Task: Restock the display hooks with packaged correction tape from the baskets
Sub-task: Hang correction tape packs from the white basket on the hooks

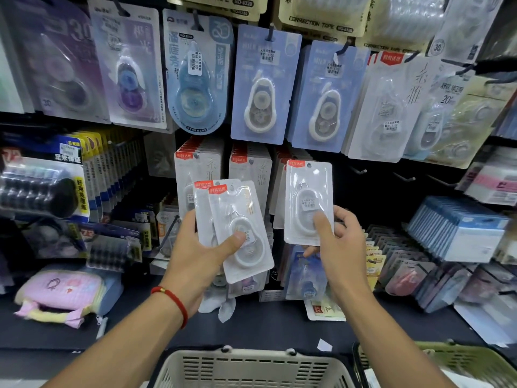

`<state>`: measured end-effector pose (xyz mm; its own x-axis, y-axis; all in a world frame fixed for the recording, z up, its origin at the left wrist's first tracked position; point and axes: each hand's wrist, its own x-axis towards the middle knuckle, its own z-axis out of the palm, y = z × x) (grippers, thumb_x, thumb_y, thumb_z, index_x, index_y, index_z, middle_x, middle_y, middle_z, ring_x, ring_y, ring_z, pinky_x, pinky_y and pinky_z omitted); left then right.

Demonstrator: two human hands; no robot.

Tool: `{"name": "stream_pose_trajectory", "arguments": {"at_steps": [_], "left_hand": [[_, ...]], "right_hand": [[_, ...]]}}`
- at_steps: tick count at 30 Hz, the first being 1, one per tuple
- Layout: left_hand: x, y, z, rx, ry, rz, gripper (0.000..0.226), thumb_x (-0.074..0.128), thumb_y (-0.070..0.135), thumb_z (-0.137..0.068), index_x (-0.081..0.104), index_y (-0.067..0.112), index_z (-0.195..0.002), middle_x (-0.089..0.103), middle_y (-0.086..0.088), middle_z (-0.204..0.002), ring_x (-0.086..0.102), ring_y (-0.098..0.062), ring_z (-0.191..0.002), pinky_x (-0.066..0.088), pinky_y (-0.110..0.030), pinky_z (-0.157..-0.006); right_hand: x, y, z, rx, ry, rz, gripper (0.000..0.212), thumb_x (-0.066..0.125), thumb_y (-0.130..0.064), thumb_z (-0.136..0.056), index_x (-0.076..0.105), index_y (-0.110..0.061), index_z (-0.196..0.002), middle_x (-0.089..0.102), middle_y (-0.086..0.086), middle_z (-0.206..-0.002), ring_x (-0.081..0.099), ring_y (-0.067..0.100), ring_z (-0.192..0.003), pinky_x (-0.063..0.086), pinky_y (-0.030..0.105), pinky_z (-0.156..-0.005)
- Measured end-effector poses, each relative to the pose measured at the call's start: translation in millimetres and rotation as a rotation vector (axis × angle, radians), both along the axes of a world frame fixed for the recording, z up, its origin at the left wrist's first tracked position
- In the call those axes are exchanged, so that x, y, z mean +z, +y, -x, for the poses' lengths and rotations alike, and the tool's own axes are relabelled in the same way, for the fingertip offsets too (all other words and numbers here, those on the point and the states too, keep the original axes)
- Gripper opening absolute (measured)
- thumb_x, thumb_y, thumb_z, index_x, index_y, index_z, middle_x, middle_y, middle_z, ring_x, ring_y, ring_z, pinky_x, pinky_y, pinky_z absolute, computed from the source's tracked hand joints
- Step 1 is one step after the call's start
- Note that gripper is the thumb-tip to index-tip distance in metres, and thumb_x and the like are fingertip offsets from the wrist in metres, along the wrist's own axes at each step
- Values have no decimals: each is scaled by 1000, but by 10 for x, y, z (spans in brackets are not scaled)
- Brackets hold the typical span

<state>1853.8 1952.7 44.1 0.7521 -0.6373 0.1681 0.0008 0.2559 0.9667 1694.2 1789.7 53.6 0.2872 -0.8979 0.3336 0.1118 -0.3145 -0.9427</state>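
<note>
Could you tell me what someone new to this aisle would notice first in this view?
Centre frame, the left hand grips a small fan of white blister packs of correction tape, while the right hand holds one matching red-labelled pack upright. Behind them hangs a row of blue carded tape packs, and a beige slotted plastic basket sits at the bottom edge.

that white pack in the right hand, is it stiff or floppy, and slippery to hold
Probably fairly stiff: the white pack stands upright though the right hand pinches only its lower part. The glossy blister front shows glare, so it may be slick. It looks light, held by thumb and fingertips alone.
</note>
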Motion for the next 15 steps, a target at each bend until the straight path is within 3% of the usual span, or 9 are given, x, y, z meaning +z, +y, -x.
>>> {"name": "stream_pose_trajectory", "arguments": {"at_steps": [3,6,8,10,11,13,15], "left_hand": [[7,2,3,0,-3,-2,62,89,10,-79,60,28,-130,78,6,-117,75,-15,-109,61,-52,-94],[6,4,6,22,2,1,61,91,12,-77,60,32,-126,78,10,-114,75,-13,-108,62,-47,-92],[10,8,16,32,4,0,60,92,15,-75,60,35,-122,78,12,-112,75,-10,-107,62,-46,-91],[22,13,34,34,-2,-9,61,93,17,-74,60,36,-122,77,14,-113,74,-8,-106,61,-48,-92],[26,16,44,32,-8,-12,62,94,17,-74,60,35,-123,77,13,-113,74,-8,-105,61,-48,-93],[32,15,70,16,-23,-15,63,93,17,-73,60,31,-124,77,12,-113,75,-9,-104,62,-47,-91],[28,11,96,-4,-29,-17,66,94,18,-71,59,26,-126,78,6,-114,76,-14,-106,63,-47,-89]], "right_hand": [[7,-15,44,4,-28,47,25,68,-33,-102,61,-23,-124,79,-4,-97,64,24,-47,54,34,-49],[13,-26,56,14,-20,40,28,67,-36,-102,63,-22,-125,80,-4,-96,67,22,-49,55,31,-51],[-1,-37,46,-15,107,6,40,66,-44,-100,61,-21,-132,78,-4,-110,76,22,-77,62,40,-71],[-50,-61,48,-143,421,91,60,63,-53,-99,50,-20,-147,62,1,-137,64,21,-118,54,44,-99],[-61,-37,51,-176,512,166,63,63,-53,-98,47,-20,-150,55,1,-142,57,20,-127,49,40,-104],[-39,48,25,-55,472,244,50,66,-48,-98,57,-24,-140,60,-7,-133,59,10,-120,48,23,-97],[-44,165,-34,233,413,191,31,68,-43,-98,68,-27,-124,73,-16,-113,66,-3,-104,48,9,-83]]}}
